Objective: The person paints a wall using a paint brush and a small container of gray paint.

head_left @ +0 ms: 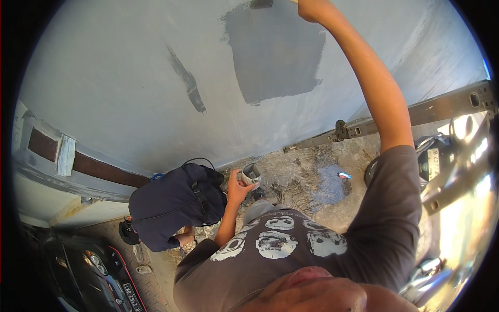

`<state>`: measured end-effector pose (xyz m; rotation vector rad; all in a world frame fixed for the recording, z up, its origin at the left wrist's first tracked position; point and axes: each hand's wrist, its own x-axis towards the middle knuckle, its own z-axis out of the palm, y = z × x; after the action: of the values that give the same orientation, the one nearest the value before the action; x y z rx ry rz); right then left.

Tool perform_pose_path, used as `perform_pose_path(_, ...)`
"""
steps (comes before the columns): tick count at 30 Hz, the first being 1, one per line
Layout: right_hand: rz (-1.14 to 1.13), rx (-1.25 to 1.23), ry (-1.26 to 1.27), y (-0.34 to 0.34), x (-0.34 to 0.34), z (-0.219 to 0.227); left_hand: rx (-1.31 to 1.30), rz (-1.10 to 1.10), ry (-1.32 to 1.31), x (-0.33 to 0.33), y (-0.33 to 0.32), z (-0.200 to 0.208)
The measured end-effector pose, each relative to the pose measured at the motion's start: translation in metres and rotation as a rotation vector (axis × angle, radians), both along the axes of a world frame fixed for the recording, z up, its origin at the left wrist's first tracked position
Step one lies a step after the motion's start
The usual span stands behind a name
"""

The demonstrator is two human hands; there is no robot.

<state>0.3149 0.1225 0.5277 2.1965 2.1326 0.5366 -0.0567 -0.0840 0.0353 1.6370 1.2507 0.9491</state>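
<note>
My left hand (237, 188) is closed around a small grey, paint-smeared cup (251, 175), held at waist height with its mouth upward. Up at the top edge, my right hand (313, 9) grips a paintbrush by its pale handle (294, 1); most of the brush lies outside the picture. Before me stands a light grey wall (140, 67). It bears a large darker grey painted patch (275, 57) with ragged edges and a slanting dark streak (187, 80) left of that. A still darker spot (261, 3) shows at the top of the large patch.
Close on my left, a person in a dark jacket (171, 205) bends low. A black car (83, 270) stands at the lower left. A metal beam (442, 106) runs along the right, with a motorcycle (434, 156) beside it. The rough ground (291, 166) has a wet-looking patch.
</note>
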Motion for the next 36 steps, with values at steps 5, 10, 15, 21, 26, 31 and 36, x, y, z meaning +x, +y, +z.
perform_pose_path(5,0.08,0.869,0.414,-0.007,0.004,0.054,-0.004,-0.003,0.015,-0.008,0.0,-0.009)
perform_pose_path(10,-0.018,0.173,0.092,0.004,-0.009,0.001,-0.008,-0.002,0.043,-0.008,-0.004,0.004)
perform_pose_path(15,-0.073,-0.305,-0.077,-0.002,-0.025,-0.016,-0.006,0.004,0.023,-0.012,-0.006,0.0)
perform_pose_path(21,0.083,0.964,0.558,-0.009,-0.021,0.054,-0.013,0.008,0.037,-0.018,-0.012,0.006)
perform_pose_path(26,-0.034,0.45,0.196,0.039,0.05,0.015,0.085,-0.072,0.063,-0.003,0.0,0.003)
perform_pose_path(31,-0.062,-0.379,-0.211,0.012,-0.053,-0.026,0.029,-0.006,0.02,-0.023,-0.019,0.002)
perform_pose_path(36,0.127,0.821,0.385,0.017,-0.012,0.044,0.016,-0.035,0.047,-0.021,-0.015,0.002)
